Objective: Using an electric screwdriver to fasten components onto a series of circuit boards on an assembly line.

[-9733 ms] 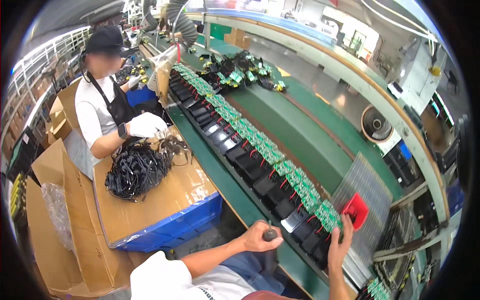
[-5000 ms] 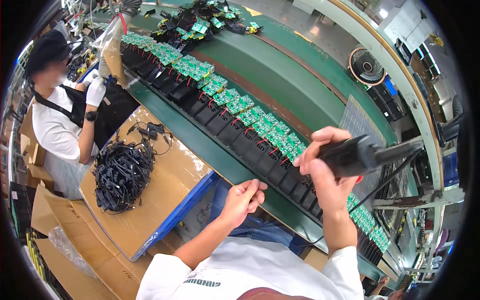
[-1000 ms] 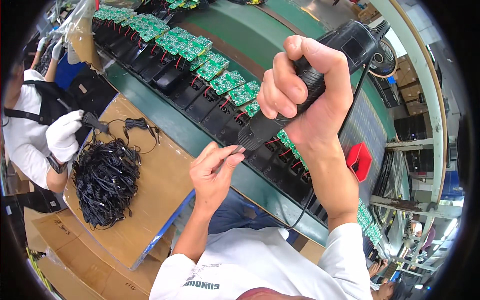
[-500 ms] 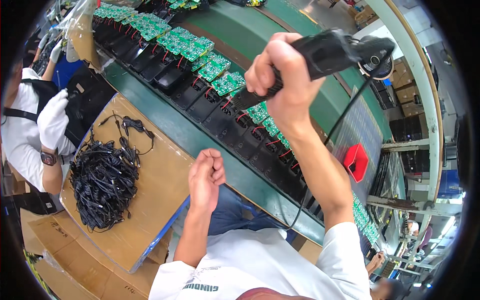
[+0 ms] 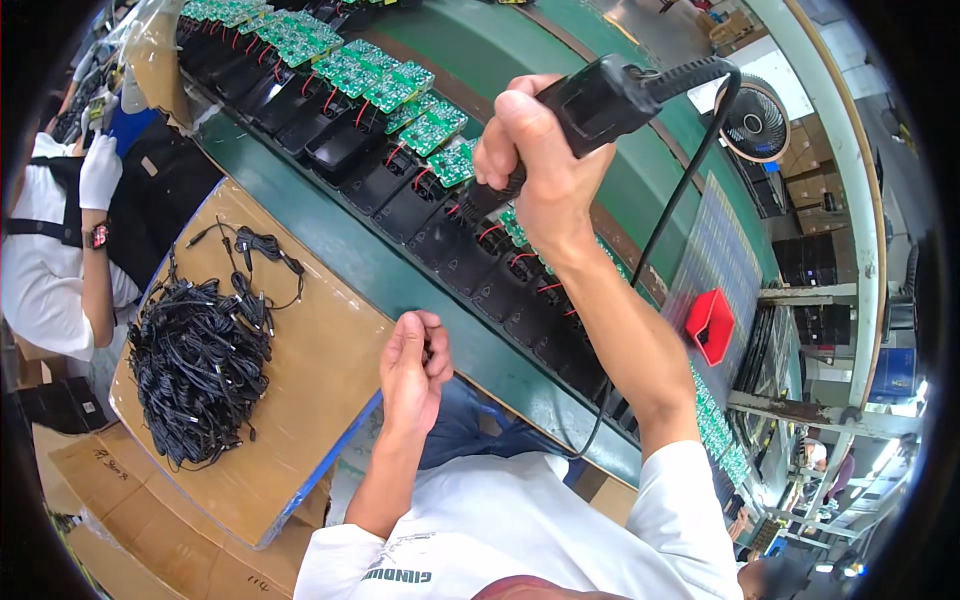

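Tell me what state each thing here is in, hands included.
Right hand: closed around the tool.
Black corded tool: tilted, lower end toward the housings; running or not, cannot tell.
Left hand: fingers curled; contents unclear.
Black housings: lined up side by side.
Green circuit boards: in a row, red wires beside them.
Black cables: heaped, tangled.
Red bin: open.

Round fan (image 5: pixel 751 122), black cables (image 5: pixel 195 372) (tangled), cardboard box (image 5: pixel 165 500)

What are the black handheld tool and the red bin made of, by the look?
Black handheld tool: probably hard plastic, satin finish, judging by its moulded edges and soft highlights. Red bin: likely smooth plastic, going by its even colour.
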Tool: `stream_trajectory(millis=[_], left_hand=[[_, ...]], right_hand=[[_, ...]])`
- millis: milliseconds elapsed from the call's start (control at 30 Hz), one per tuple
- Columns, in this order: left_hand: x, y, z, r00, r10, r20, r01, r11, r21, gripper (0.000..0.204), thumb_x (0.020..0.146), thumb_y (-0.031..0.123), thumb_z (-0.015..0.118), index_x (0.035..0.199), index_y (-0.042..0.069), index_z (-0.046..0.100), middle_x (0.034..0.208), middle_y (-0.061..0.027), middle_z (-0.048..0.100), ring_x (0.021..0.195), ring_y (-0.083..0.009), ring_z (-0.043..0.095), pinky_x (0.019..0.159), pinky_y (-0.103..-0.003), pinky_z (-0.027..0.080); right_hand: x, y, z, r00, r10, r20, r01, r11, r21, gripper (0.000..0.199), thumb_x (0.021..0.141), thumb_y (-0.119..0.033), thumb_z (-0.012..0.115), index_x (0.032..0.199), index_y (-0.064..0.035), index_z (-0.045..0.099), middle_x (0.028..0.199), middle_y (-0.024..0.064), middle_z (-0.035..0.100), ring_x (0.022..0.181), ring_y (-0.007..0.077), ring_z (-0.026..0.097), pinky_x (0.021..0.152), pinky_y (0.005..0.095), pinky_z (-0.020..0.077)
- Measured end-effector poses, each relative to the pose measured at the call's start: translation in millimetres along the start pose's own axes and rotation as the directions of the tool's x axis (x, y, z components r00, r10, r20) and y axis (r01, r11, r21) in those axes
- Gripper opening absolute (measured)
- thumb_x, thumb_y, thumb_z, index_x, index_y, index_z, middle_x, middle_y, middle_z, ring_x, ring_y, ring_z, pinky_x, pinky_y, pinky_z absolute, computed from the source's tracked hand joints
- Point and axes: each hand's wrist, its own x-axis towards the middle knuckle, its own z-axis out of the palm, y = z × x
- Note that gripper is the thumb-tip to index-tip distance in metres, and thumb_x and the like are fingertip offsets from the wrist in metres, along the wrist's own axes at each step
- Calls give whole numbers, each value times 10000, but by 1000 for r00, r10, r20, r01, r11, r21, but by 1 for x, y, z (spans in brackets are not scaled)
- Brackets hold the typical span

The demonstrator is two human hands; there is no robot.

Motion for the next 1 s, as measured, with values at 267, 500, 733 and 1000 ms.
stream_trajectory(millis=[267,500,733,1000], left_hand=[[-3,6,30,987,-8,-163,24,995,97,259,1071,227,451,1172,22,574,755,-24,531,559,-70,362,485,-198,284],[-1,-4,12,997,79,27,-82,980,182,237,1057,166,460,1211,17,562,877,-73,598,609,-84,395,496,-205,294],[-9,-6,34,987,93,-129,-63,974,219,246,1059,203,488,1178,6,576,824,-52,571,590,-71,366,492,-203,284],[-22,-9,42,997,1,-79,22,957,290,238,1054,222,500,1041,11,609,791,-33,530,585,-71,341,498,-204,269]], right_hand=[[-2,19,-6,990,-16,143,20,999,-32,106,869,-84,606,865,4,549,511,61,476,400,139,400,419,279,391],[-3,21,-7,979,-49,198,56,998,-30,100,870,-75,609,864,6,550,513,61,482,389,138,392,407,280,385],[-8,-20,-10,998,-39,49,41,999,-22,106,895,-109,547,842,-19,537,508,43,460,399,137,403,432,279,394],[-37,-63,-43,998,12,63,-15,999,47,129,914,-157,490,852,-55,535,513,26,446,411,135,413,450,284,394]])
